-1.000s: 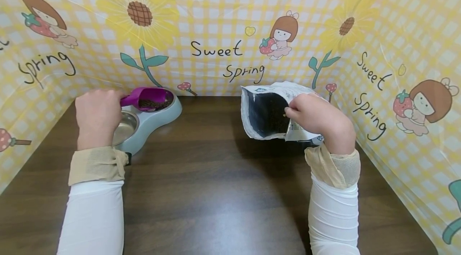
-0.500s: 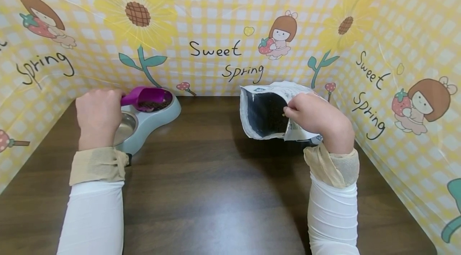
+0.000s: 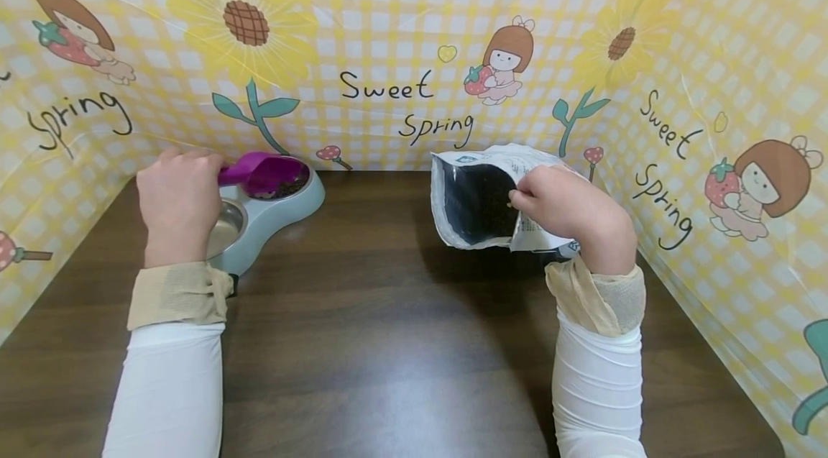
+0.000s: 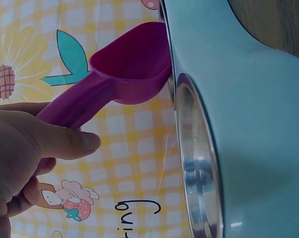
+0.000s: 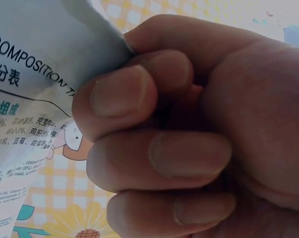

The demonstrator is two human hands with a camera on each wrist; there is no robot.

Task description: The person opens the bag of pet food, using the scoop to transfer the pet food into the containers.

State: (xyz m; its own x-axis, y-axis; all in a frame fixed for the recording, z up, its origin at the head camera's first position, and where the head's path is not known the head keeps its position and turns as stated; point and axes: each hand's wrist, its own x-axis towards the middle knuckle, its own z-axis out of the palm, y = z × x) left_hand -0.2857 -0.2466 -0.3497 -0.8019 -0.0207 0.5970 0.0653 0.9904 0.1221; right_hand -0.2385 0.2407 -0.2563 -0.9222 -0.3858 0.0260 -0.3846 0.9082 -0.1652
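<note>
My left hand (image 3: 177, 199) grips the scoop (image 3: 261, 172) over the feeder's (image 3: 284, 210) far bowl of kibble; my right hand (image 3: 569, 213) pinches the open bag's (image 3: 475, 203) edge on the table (image 3: 388, 328).

Left hand (image 3: 177, 192) holds scoop (image 3: 261, 170) over feeder (image 3: 284, 210); right hand (image 3: 563, 210) pinches bag (image 3: 475, 195).

One scoop (image 3: 261, 172) – one double-bowl feeder (image 3: 284, 210) – one bag (image 3: 481, 199).
</note>
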